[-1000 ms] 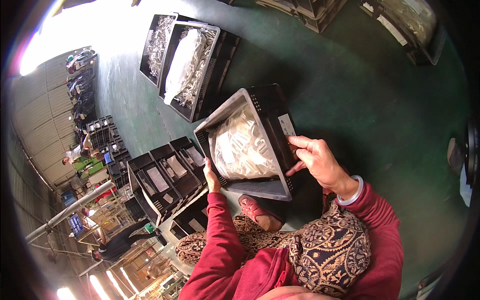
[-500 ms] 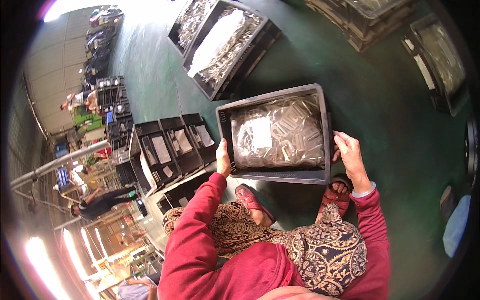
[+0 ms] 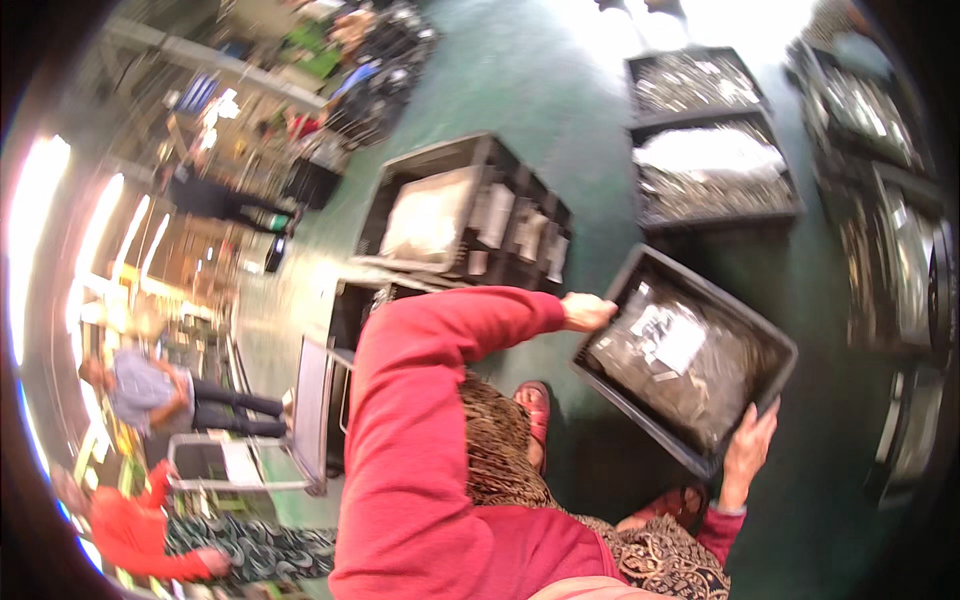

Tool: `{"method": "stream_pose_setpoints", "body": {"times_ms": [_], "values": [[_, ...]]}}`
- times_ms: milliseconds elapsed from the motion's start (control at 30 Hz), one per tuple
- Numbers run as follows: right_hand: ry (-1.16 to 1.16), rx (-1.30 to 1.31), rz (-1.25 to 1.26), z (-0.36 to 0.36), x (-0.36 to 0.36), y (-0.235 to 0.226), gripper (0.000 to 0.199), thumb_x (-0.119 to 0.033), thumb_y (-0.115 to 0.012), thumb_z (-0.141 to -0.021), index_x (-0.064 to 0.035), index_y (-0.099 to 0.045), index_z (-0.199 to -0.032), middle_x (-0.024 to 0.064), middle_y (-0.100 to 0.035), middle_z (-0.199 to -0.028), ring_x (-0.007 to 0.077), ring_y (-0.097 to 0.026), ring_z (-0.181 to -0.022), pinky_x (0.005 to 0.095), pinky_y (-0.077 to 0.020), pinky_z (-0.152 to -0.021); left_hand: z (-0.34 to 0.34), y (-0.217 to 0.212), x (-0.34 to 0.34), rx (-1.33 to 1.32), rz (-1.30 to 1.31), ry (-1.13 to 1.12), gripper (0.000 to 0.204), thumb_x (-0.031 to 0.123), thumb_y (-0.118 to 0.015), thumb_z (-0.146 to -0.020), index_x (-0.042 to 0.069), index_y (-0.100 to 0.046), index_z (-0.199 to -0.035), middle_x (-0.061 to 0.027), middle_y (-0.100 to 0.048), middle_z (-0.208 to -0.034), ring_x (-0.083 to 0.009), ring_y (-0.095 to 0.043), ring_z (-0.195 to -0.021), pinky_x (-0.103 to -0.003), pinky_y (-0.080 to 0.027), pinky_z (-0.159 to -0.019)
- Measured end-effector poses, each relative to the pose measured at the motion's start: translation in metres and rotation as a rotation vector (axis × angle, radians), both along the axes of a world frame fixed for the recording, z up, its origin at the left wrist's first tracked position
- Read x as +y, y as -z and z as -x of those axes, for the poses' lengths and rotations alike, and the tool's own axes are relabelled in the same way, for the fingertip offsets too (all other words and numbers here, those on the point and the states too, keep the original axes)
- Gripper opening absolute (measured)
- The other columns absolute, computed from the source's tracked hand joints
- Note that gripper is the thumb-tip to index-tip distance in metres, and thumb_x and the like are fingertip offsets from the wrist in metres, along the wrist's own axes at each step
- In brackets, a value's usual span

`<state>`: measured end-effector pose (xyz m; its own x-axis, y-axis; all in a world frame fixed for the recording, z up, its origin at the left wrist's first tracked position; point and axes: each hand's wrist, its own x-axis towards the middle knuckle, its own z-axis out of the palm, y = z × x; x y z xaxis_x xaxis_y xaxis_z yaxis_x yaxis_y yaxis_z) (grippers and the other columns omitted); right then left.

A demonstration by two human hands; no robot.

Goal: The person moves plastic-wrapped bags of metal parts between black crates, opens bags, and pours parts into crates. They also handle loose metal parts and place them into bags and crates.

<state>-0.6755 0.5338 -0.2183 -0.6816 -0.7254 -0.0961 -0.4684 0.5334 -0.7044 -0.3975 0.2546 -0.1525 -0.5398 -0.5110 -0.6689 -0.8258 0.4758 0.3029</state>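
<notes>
Between my two hands hangs a black plastic crate (image 3: 640, 402), tilted in the view. Inside it lies a clear plastic bag (image 3: 700, 390) of small metal-looking parts, with a white paper label (image 3: 672, 338) on top. My left hand (image 3: 588, 312) grips the crate's left end wall, fingers closed on the rim. On the near right side my right hand (image 3: 750, 450) is wrapped round the crate's edge. Its fingertips are partly hidden by the wall.
Two crates of metal parts (image 3: 715, 165) stand on the green floor beyond mine. Stacked black crates (image 3: 475, 215) rise at the left, near a metal-framed cart (image 3: 310, 440). More crates (image 3: 900, 250) line the right. Several people stand at the left, one in an orange top (image 3: 125, 520).
My view has swung left, so the crates and people have shifted across it. The crate stays in both hands and now sits further right, turned at an angle.
</notes>
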Motion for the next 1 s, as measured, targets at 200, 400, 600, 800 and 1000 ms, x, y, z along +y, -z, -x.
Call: {"method": "stream_pose_setpoints", "body": {"times_ms": [200, 400, 600, 800, 1000], "values": [[-0.076, 0.187, -0.173, 0.009, 0.006, 0.017, 0.054, -0.035, -0.038, -0.101, 0.0050, -0.036, -0.137, 0.0285, -0.048, -0.128, 0.0435, -0.048, -0.117, 0.0463, -0.0406, -0.096, -0.001, -0.045, 0.016, -0.045, -0.274, -0.017, 0.060, 0.043, -0.057, -0.087, -0.015, -0.058, -0.101, -0.0262, -0.065, -0.089, -0.0387, -0.067, -0.073, -0.047, -0.055, -0.063], [-0.223, 0.092, -0.149, 0.050, 0.011, 0.027, 0.059, -0.037, -0.040, -0.101, 0.0102, -0.034, -0.136, 0.0296, -0.049, -0.129, 0.0414, -0.048, -0.119, 0.0430, -0.0379, -0.100, -0.031, 0.049, 0.017, 0.415, 0.117, -0.155, 0.077, 0.046, -0.064, -0.083, -0.012, -0.041, -0.127, -0.0306, -0.060, -0.106, -0.0456, -0.057, -0.105, -0.046, -0.046, -0.092], [0.075, -0.975, -0.195, 0.063, 0.018, 0.002, 0.065, -0.064, -0.047, -0.089, -0.0176, -0.045, -0.134, 0.0026, -0.055, -0.122, 0.0189, -0.051, -0.103, 0.0440, -0.0380, -0.083, -0.056, 0.070, 0.036, 0.631, -0.060, -0.520, 0.071, 0.039, -0.072, -0.071, -0.002, -0.054, -0.126, -0.0260, -0.065, -0.105, -0.0340, -0.063, -0.101, -0.039, -0.049, -0.087], [0.100, -0.608, -0.304, 0.044, -0.008, -0.014, 0.050, -0.063, -0.049, -0.088, -0.0149, -0.057, -0.096, -0.0062, -0.050, -0.070, 0.0075, -0.045, -0.058, 0.0264, -0.0376, -0.050, -0.058, 0.050, 0.022, 0.558, -0.166, -0.567, 0.066, 0.057, -0.063, -0.079, 0.006, -0.062, -0.121, -0.0179, -0.067, -0.108, -0.0311, -0.064, -0.102, -0.039, -0.048, -0.087], [-0.336, -0.042, -0.234, 0.047, -0.029, -0.018, 0.042, -0.033, -0.040, -0.098, 0.0018, -0.062, -0.109, 0.0216, -0.063, -0.110, 0.0352, -0.059, -0.107, 0.0423, -0.0473, -0.088, -0.084, 0.067, 0.046, 0.812, -0.445, -0.844, 0.047, 0.049, -0.055, -0.092, 0.004, -0.066, -0.081, -0.0002, -0.053, -0.064, -0.0105, -0.047, -0.059, -0.029, -0.040, -0.059]]}}
